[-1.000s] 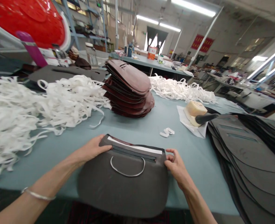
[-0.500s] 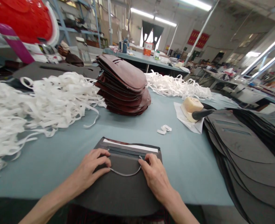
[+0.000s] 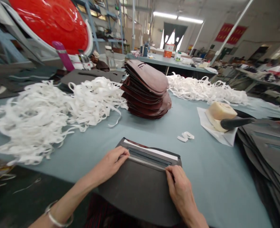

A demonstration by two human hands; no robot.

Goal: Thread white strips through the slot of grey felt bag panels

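A dark grey panel [image 3: 142, 190] with a slot near its far edge lies in front of me at the table edge. Along that far edge runs a white strip [image 3: 151, 150]. A thin pale strip [image 3: 147, 163] is stretched straight across the panel just below the slot. My left hand [image 3: 113, 161] pinches its left end between thumb and fingers. At the other end, my right hand [image 3: 180, 183] is closed on the strip, with fingertips down on the panel.
White tape heaps [image 3: 35, 117] lie at left, another tape heap [image 3: 206, 87] at the back. A stack of brown leather pieces [image 3: 147, 91] stands between. On the right are a yellowish block [image 3: 222, 110], a dark handle [image 3: 237, 123], grey panels [image 3: 268, 142] and white scraps [image 3: 186, 136].
The thin strip hung in a loose curve between my hands; now it is pulled straight below the slot. My left fingers have closed into a pinch. The view has swung left.
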